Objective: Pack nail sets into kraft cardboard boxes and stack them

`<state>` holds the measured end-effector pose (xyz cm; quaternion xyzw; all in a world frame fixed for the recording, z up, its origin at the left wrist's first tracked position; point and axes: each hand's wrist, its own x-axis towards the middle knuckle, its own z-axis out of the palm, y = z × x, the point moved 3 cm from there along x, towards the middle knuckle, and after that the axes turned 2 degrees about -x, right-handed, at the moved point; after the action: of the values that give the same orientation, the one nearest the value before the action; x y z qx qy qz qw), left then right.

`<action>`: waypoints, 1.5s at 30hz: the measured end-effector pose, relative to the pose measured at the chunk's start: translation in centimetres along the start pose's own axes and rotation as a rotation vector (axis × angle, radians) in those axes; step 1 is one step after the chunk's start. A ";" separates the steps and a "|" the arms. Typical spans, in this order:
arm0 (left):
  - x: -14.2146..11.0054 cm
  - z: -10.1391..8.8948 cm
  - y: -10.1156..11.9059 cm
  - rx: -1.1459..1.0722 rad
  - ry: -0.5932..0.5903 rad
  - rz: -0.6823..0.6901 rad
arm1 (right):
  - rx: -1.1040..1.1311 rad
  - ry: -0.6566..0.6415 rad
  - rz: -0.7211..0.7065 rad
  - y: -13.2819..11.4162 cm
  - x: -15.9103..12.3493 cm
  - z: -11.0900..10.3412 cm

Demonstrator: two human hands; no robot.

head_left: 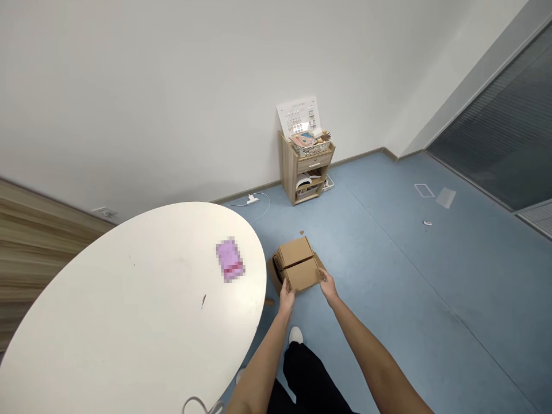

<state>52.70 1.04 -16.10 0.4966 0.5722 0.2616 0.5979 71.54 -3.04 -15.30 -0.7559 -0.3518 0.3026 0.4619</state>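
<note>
Right now, from the head camera, two bare arms reach down and forward, and both hands grip a brown cardboard box (297, 264). The left hand (286, 299) is closed around the near left corner. The right hand (328, 286) is closed around the near right corner, with its fingers curled over the edge. The box sits just past the person's white shoe (295, 334) and black pants (308, 374), right beside the edge of a big round white table (129, 305). Its top is made of flaps that meet in a line. (I can't tell if the box is lifted or still on the floor.) More brown cardboard sticks out under its left side.

On the table, near the edge, lies a pink packet (230, 260), too blurry to read. A thin white cord (254, 201) runs along the blue floor (409, 287) by the wall. Farther off, a small wood cabinet (302, 172) stands in the corner, well apart from the hands. A basket (311, 148) sits on top of it, and a paper chart (297, 118) leans on the white wall (172, 86) behind it. A dark glass window (487, 115) fills the right side.
</note>
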 end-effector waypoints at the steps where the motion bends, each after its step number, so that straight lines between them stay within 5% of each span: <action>1: -0.2 -0.1 -0.1 -0.028 0.005 -0.067 | -0.015 0.010 0.011 0.2 -0.1 0.0; 6: -1.5 -1.1 0.2 -0.001 -0.020 -0.127 | -0.164 0.137 0.040 0.3 -0.8 -0.6; 11: -4.0 -4.1 1.5 0.055 0.062 0.042 | -0.319 0.146 -0.132 -3.0 -1.2 0.2; 15: -7.0 -9.1 2.8 0.122 0.195 0.226 | -0.361 -0.006 -0.271 -7.3 -2.3 4.1; 19: -11.2 -16.5 2.6 0.150 0.389 0.262 | -0.331 -0.204 -0.443 -12.1 -5.6 10.1; 24: -19.3 -27.5 -1.0 0.102 0.643 0.184 | -0.273 -0.415 -0.605 -16.9 -13.5 18.7; 32: -36.0 -42.7 -9.7 0.104 1.005 0.087 | -0.213 -0.775 -0.704 -22.4 -31.3 32.6; 39: -49.2 -50.7 -15.6 0.010 1.237 -0.008 | -0.211 -1.054 -0.889 -26.0 -45.5 41.8; 45: -55.3 -54.9 -18.7 -0.081 1.357 -0.056 | -0.229 -1.244 -1.011 -28.3 -52.5 47.6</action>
<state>-15.39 -38.46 -1.22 0.1849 0.8230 0.5208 0.1312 -2.76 -13.30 -1.18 -0.2415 -0.8721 0.3845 0.1825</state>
